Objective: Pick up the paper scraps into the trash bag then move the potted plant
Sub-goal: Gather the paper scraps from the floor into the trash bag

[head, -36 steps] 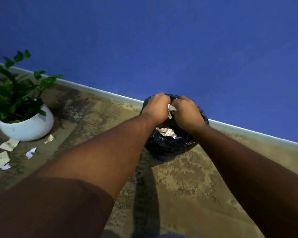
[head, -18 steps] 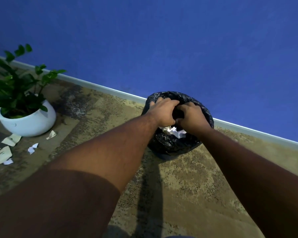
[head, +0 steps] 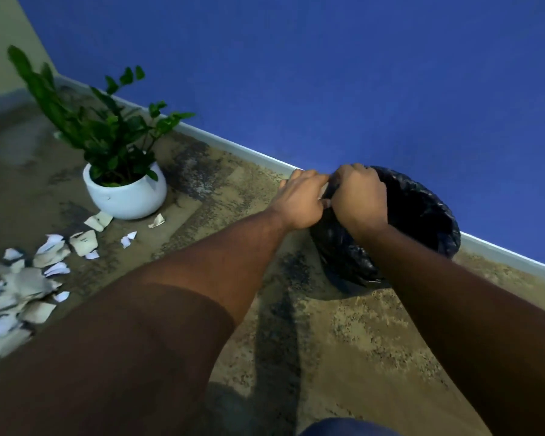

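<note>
The black trash bag (head: 422, 212) stands on the floor against the blue wall. My right hand (head: 357, 196) is closed on its left rim. My left hand (head: 299, 199) is right beside it, fingertips pinching the same rim edge. The inside of the bag is hidden by my hands. The potted plant (head: 126, 196), green leaves in a round white pot, stands on the floor to the left of the bag. Several torn paper scraps (head: 29, 284) lie in a pile at the far left, with a few more scraps (head: 128, 239) close to the pot.
A pale baseboard (head: 233, 146) runs along the blue wall behind the pot and bag. A beige wall (head: 0, 42) meets it at the far left corner. Mottled brown floor (head: 343, 341) stretches between my arms, towards me.
Both hands have come up out of the bag's mouth and now hold its left rim. The white scraps seen inside the bag no longer show. The view has swung left, revealing more scraps.
</note>
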A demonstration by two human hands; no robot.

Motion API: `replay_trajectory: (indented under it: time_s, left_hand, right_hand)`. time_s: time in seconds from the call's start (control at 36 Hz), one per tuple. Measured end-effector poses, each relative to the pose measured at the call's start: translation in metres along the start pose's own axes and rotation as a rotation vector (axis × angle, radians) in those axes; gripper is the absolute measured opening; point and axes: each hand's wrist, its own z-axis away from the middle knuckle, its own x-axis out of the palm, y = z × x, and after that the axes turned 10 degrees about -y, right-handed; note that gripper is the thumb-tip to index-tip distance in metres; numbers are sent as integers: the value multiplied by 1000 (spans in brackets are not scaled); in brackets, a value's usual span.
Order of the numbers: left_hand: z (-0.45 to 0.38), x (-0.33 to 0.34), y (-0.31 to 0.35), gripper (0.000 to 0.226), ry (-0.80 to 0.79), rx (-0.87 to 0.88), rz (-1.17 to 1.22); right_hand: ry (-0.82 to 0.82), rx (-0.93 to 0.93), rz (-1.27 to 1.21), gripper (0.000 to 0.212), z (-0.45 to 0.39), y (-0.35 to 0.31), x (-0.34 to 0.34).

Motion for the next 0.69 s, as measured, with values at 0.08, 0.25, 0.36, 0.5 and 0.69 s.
replay_trajectory:
  time_s: [0.08, 0.25, 0.36, 0.5, 0.69]
  left_hand:
    - [18, -8, -27, 54, 11, -48, 12]
    - [68, -18, -94, 59, -45, -180, -19]
    - [112, -13, -136, 60, -67, -302, 24]
    - [170, 8, -176, 62, -128, -423, 65]
    - [240, 52, -203, 70, -275, -436, 66]
  right_hand:
    - [31, -38, 44, 31, -3, -29, 10]
    - [-76, -287, 70, 40, 1, -88, 43]
    - [-207, -421, -15, 35, 15, -126, 76]
    - [-513, -570, 33, 42, 33, -160, 121]
    - [-897, -687, 45, 56, 65, -182, 174]
